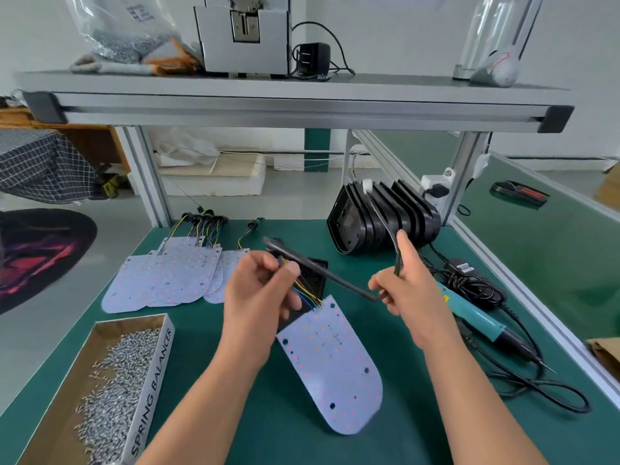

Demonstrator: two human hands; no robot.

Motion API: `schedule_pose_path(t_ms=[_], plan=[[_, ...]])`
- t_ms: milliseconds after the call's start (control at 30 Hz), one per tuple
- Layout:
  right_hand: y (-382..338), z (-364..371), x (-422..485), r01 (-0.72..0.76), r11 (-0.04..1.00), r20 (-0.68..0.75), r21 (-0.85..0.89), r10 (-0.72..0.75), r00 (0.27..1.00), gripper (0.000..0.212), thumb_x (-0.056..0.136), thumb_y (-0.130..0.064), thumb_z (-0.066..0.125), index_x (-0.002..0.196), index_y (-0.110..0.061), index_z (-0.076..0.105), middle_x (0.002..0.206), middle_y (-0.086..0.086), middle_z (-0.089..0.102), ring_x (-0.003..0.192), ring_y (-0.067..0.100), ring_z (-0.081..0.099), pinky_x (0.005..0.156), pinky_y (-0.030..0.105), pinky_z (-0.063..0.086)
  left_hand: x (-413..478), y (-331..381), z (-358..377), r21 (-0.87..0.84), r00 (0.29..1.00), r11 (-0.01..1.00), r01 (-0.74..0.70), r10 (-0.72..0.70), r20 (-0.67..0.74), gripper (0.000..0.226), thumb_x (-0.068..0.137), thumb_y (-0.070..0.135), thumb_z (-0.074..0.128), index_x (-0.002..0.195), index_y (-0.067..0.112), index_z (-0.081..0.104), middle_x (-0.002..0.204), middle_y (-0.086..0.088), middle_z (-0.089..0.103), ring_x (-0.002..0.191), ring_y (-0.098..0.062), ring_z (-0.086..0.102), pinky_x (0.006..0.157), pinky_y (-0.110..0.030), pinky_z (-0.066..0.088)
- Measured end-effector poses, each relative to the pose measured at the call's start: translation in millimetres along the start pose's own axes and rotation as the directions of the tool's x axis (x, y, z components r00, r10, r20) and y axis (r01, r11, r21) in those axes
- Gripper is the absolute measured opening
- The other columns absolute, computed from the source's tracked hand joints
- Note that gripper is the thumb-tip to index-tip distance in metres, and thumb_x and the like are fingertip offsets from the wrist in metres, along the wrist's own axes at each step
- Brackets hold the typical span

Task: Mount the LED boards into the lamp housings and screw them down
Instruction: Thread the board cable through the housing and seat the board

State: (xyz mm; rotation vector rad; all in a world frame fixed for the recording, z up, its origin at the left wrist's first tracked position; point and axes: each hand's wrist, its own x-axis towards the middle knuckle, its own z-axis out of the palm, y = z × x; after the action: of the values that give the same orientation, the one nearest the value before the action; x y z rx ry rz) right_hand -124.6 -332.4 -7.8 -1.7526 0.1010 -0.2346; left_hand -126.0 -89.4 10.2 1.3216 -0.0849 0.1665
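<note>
Green tabletop [285, 437] carries an LED board [335, 370] at 6 o'clock; left hand [258, 297] fingers pinch its coloured wires [305, 290], right hand [412, 297] fingers curl round a black cable [335, 280]. Screw box [151, 374] at 8 o'clock reads "SPRING BALANCER".

Wires [308, 293] in left hand [261, 297], cable [335, 279] in right hand [409, 290]

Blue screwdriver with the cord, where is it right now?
In the head view, the blue screwdriver lies on the green table at the right, just past the right hand, with black cords piled beside it.
</note>
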Motion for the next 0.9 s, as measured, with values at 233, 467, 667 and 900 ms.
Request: schedule_pose_path(t_ms=[233, 467, 667, 900], plan=[[12, -1, 1, 0.034, 0.969, 0.131, -0.246, -0.002, 0.991, 0.06, 0.085, -0.031, 0.061, 0.141, -0.053, 0.056, 0.086, 0.002, 0.066, 0.071, 0.006, 0.056, 0.077, 0.031, 0.047, 21, 6, -22, -0.261, 0.975, 0.939, 0.223, -0.212, 0.07, 0.008, 0.106, 0.013, 0.061, 0.108, 0.009, 0.068, 0.079, -0.001, 0.062, 0.051, -0.012, 0.049, 0.044, -0.022, 0.041], [-5, -1, -11, 0.101, 0.989, 0.118, 0.109, -0.114, 0.986, 0.051, 0.095, -0.076, 0.051, 0.115, -0.036, 0.076, 0.106, 0.007, 0.081, 0.092, 0.022, 0.076, 0.068, 0.025, 0.055, 24, 1, -28, -0.496, 0.847, 0.696, 0.519, -0.341, 0.408, 0.016, 0.099, 0.025, 0.06, 0.092, 0.017, 0.071, 0.077, 0.005, 0.048, 0.051, -0.006, 0.04, 0.04, -0.017, 0.035], [-1, -11, -12, -0.153, 0.986, 0.279, -0.065, 0.165, 0.946, 0.058, 0.092, -0.066, 0.059, 0.093, -0.009, 0.069, 0.077, 0.016, 0.077, 0.058, 0.024, 0.068, 0.045, 0.026, 0.04, 29, 0, -31, -0.664, 0.79, 0.433, 0.61, -0.402, 0.463, 0.022, 0.102, 0.023, 0.051, 0.094, 0.015, 0.069, 0.074, 0.01, 0.047, 0.053, -0.002, 0.03, 0.038, -0.014, 0.033], [1, -4, -19, -0.134, 0.991, 0.393, -0.029, 0.135, 0.91, 0.035, 0.093, -0.045, 0.059, 0.113, -0.022, 0.077, 0.108, 0.002, 0.082, 0.093, 0.018, 0.076, 0.078, 0.031, 0.053, 26, -6, -29, -0.625, 0.653, 0.223, 0.748, -0.415, 0.633, 0.024, 0.084, -0.008, 0.08, 0.099, 0.006, 0.068, 0.073, 0.002, 0.052, 0.056, -0.006, 0.034, 0.038, -0.018, 0.041]])
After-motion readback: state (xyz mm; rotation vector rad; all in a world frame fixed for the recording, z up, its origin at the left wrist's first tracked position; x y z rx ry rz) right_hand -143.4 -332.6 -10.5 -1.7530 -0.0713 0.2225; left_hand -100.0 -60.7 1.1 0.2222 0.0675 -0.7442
